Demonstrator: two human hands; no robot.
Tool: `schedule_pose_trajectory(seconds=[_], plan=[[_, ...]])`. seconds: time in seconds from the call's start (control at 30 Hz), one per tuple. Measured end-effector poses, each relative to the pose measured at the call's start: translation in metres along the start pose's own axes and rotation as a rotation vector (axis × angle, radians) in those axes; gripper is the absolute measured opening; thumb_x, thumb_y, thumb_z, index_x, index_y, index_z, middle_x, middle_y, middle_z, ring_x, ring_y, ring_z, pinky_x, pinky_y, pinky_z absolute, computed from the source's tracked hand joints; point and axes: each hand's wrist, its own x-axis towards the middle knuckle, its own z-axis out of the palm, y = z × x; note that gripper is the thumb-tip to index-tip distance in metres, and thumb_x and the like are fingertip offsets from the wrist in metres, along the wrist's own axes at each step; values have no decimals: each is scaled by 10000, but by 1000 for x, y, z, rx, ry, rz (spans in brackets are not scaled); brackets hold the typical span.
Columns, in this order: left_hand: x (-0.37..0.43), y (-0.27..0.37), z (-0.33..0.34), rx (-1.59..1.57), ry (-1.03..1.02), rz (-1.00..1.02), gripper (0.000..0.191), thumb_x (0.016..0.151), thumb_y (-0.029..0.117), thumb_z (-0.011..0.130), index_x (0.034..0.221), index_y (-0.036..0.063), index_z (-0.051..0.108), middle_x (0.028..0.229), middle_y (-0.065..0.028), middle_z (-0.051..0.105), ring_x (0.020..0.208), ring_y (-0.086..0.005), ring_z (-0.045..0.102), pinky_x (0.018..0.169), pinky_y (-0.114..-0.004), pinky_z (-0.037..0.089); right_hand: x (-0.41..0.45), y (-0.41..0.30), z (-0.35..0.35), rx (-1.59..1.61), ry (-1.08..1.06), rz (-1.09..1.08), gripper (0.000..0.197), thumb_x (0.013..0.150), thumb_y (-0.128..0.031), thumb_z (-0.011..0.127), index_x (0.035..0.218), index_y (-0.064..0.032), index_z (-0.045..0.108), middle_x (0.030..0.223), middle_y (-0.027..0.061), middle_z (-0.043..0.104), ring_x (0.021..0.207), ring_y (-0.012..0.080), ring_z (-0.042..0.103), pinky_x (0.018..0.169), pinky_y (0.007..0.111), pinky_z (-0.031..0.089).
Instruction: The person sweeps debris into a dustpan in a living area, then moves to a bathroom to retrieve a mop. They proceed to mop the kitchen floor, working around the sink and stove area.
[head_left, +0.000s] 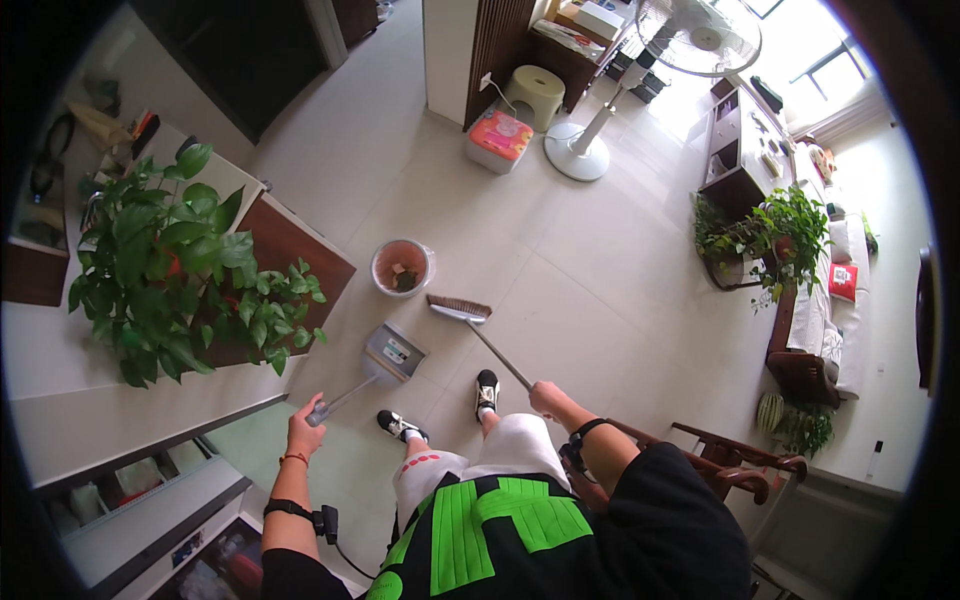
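Note:
My left hand (304, 427) grips the handle of a grey long-handled dustpan (391, 360), whose pan is at floor level in front of my left foot and bears a label. In my right hand (549, 400) is the metal stick of a broom (459, 307). The broom's brown bristles face away from me, ahead of my right foot and to the right of the dustpan. Just beyond both stands a round waste bin (402, 268) with a liner over its rim and some scraps inside.
To the left, a leafy potted plant (187, 270) overhangs a cabinet. A pedestal fan (577, 152), a lidded box (500, 141) and a plastic stool (535, 94) stand farther ahead. Wooden chair arms (720, 465) are close on my right. Another plant (780, 232) stands near the sofa (846, 315).

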Motion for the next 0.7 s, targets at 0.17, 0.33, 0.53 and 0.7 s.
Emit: schedule_pose_trajectory(seconds=[0.17, 0.33, 0.53, 0.7], plan=[[-32, 12, -3, -14, -39, -33, 723, 657, -71, 492, 1334, 171, 570, 1153, -95, 681, 817, -193, 686, 525, -304, 565, -75, 17, -7, 255, 105, 43, 343, 962, -232, 474, 837, 47, 630, 647, 159, 613, 512, 292, 610, 465, 412, 497], [-34, 9, -6, -1, -86, 16, 736, 654, -71, 492, 1344, 176, 564, 1162, -103, 675, 751, -189, 685, 490, -305, 551, -48, 51, -57, 343, 284, 102, 359, 994, -328, 464, 959, -2, 611, 611, 116, 605, 481, 226, 604, 444, 383, 498], [-34, -6, 2, 16, -60, -33, 742, 651, -101, 471, 1345, 145, 560, 1133, -102, 677, 691, -171, 657, 474, -279, 538, 63, 52, -152, 315, 364, 214, 444, 1009, -334, 457, 867, 63, 595, 614, 139, 603, 504, 238, 622, 438, 396, 492], [-32, -26, 18, 94, -85, -28, 714, 659, -97, 475, 1333, 121, 568, 1101, -98, 686, 707, -173, 662, 509, -284, 553, 140, 61, -176, 531, 251, 439, 318, 971, -199, 479, 761, 31, 544, 606, 115, 573, 480, 210, 557, 403, 338, 438]])
